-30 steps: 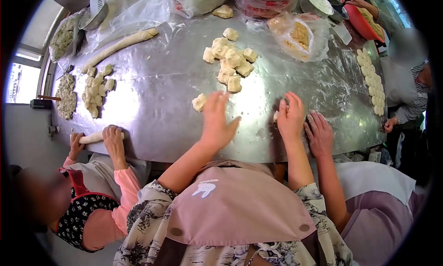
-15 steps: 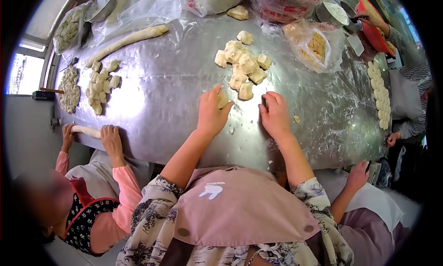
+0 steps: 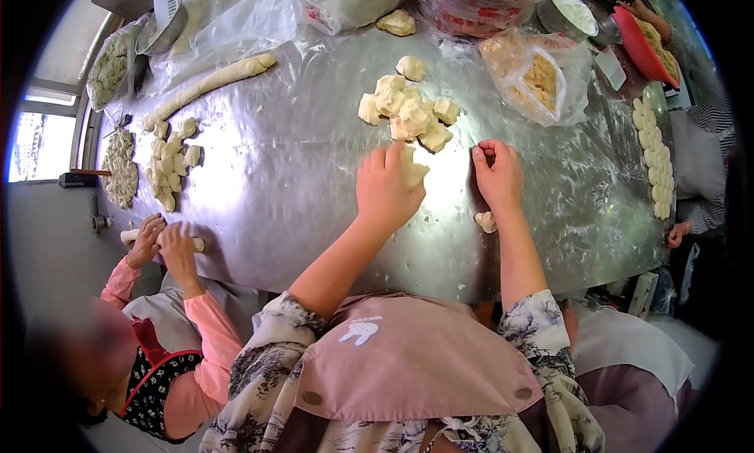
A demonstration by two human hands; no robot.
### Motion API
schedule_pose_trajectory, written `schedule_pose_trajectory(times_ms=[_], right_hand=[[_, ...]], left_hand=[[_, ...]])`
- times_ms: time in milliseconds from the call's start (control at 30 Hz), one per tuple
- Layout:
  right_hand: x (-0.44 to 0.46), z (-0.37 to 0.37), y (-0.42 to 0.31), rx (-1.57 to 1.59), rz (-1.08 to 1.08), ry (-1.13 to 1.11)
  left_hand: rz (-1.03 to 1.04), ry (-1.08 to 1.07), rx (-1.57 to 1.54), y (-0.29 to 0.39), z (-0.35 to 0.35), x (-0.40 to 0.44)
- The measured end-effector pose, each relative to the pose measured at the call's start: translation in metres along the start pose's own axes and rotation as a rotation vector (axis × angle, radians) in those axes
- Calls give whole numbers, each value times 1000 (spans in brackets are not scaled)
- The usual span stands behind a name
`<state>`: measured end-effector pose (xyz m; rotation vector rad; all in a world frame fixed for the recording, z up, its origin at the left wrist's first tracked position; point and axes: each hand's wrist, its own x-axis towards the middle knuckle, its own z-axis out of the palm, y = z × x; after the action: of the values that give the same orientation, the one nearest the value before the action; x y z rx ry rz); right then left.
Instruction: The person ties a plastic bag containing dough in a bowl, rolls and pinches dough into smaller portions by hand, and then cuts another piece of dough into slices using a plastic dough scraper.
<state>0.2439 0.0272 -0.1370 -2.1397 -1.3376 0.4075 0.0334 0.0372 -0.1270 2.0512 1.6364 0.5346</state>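
Observation:
My left hand [image 3: 389, 184] is closed around a pale dough piece [image 3: 414, 169], which shows between its fingers and thumb. To the right, my right hand [image 3: 499, 175] hovers over the metal table with fingers curled and thumb drawn in. Whether anything sits inside those fingers is hidden. A small dough lump [image 3: 486, 221] lies beside my right wrist. Just beyond my left hand is a pile of cut dough pieces [image 3: 411, 111], with one separate dough piece [image 3: 411, 67] behind it.
At left a co-worker's hands [image 3: 179, 253] press on a dough roll [image 3: 193, 244]. A long dough rope [image 3: 210, 82] and more cut dough [image 3: 166, 167] lie beyond. A bag of crumbly filling [image 3: 540, 82] stands at back right, near rows of shaped dough [image 3: 652, 158].
My left hand has moved right with its dough piece. My right hand has shifted right and its fingers curled in more. A dough lump now shows by my right wrist. The co-worker's hands came together.

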Motion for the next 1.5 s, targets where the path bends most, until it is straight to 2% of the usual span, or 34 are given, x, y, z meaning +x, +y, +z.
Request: schedule_pose_trajectory(times_ms=[133,233,333,467,567,667,767,867,967,1067,1167,1267,1367,1400,1500], right_hand=[[3,5,12,41,-36,34],[5,10,15,53,-108,92],[6,10,12,-4,-152,125],[4,8,11,-24,-148,117],[4,10,13,-14,-170,136],[4,11,13,-22,-169,143],[4,12,10,-40,-148,140],[6,12,9,-43,-146,129],[5,9,4,-105,-111,124],[4,8,4,-74,-112,128],[4,11,8,-54,-111,120],[5,13,11,-47,-155,125],[6,14,12,-60,-152,123],[5,13,10,-57,-145,123],[5,13,11,-68,-140,123]], left_hand=[[37,-317,-75,-13,-33,-24],[-55,-160,-320,-28,-43,-5],[153,140,-214,-30,-53,45],[323,-88,28,-43,-41,95],[357,-136,-14,-53,-36,107],[62,-253,-117,-50,-52,88],[-60,-252,-64,-42,-60,68],[127,10,-23,-36,-37,67],[153,3,32,-20,-19,80],[76,-141,-86,-25,-20,90],[-53,-313,52,-29,-43,76],[-70,-371,-2,-51,-61,49],[-318,-427,-283,-73,-77,40],[-330,-447,-341,-82,-86,44],[-326,-130,-299,-82,-98,58]])
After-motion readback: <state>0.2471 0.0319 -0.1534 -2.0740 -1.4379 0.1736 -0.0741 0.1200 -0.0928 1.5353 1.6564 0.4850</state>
